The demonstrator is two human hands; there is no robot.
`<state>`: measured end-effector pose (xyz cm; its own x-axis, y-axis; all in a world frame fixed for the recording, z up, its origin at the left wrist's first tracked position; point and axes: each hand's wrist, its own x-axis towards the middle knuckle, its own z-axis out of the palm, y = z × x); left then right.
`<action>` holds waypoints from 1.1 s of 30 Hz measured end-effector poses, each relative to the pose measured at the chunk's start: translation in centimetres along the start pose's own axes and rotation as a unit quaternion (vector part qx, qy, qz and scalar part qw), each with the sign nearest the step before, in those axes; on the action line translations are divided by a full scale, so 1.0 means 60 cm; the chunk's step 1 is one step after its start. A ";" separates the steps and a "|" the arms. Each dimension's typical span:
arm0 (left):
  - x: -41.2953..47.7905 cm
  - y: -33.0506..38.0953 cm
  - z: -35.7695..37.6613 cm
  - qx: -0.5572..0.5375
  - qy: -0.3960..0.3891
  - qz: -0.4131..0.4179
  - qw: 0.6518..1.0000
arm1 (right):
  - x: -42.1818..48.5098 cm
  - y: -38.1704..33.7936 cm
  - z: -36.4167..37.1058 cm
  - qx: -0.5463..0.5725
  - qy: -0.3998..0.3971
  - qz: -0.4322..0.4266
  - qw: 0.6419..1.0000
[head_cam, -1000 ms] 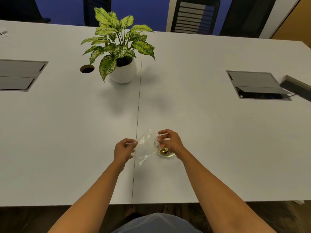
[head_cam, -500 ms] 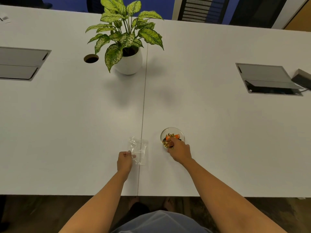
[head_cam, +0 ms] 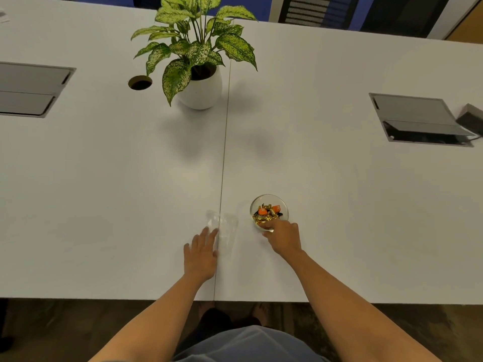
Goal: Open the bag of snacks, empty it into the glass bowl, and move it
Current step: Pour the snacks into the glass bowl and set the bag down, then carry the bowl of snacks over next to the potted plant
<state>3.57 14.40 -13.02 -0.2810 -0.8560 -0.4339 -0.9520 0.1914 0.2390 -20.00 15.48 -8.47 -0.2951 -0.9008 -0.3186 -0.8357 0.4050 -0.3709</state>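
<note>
A small glass bowl (head_cam: 269, 201) stands on the white table, just right of the centre seam, filled with gold, orange and dark wrapped snacks (head_cam: 266, 214). My right hand (head_cam: 283, 236) pinches the bowl's near rim between thumb and fingers. A clear, empty plastic bag (head_cam: 226, 228) lies flat across the seam to the bowl's left. My left hand (head_cam: 201, 253) rests flat on the table with fingers spread, its fingertips touching the bag's near left edge.
A potted plant (head_cam: 200, 87) in a white pot stands far back by the seam, next to a round cable hole (head_cam: 140, 82). Grey cable hatches sit at left (head_cam: 28, 90) and right (head_cam: 418, 118). The table's front edge (head_cam: 235, 300) is close to me.
My left hand has let go of the bag and flattened beside it. The bag now lies flat. My right hand stays at the bowl's near rim, and the view has tilted downward.
</note>
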 end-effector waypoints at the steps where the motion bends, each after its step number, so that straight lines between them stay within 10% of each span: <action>1: -0.001 -0.003 0.004 0.025 -0.018 0.009 0.999 | 0.000 0.000 0.000 0.003 0.000 0.000 1.000; 7: 0.005 0.012 -0.010 0.054 0.049 0.073 0.995 | 0.001 0.000 -0.011 0.004 -0.004 -0.012 1.000; 15: 0.050 0.115 -0.068 -0.174 0.038 0.176 0.968 | -0.005 0.028 -0.034 0.159 0.102 -0.018 0.982; 33: 0.093 0.172 -0.111 -0.437 -0.116 0.054 0.890 | -0.010 0.035 -0.036 0.473 -0.058 0.136 0.869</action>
<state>-7.01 8.39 -7.18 -0.4796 -0.7140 -0.5101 -0.4884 -0.2658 0.8312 -22.56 16.54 -7.17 -0.3269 -0.7525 -0.5717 0.0276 0.5971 -0.8017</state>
